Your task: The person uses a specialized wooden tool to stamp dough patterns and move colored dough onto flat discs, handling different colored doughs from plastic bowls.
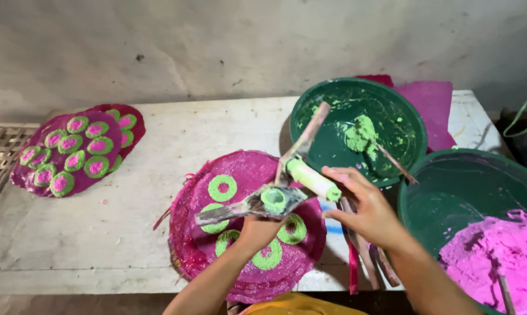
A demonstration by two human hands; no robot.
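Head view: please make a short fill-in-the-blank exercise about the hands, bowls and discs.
1. The right hand holds a roller coated in ____ paste.
2. The left hand holds a ring stencil over the near ____-coloured disc.
3. The bowl at the right edge contains ____ powder.

Missing words: green; magenta; pink

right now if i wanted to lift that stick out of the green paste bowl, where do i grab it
Grip the stick at its bare lower end, which pokes out over the near right rim of the green bowl, coming in from the right. Its other end is buried in the green paste, so only the rim end looks clean and free.
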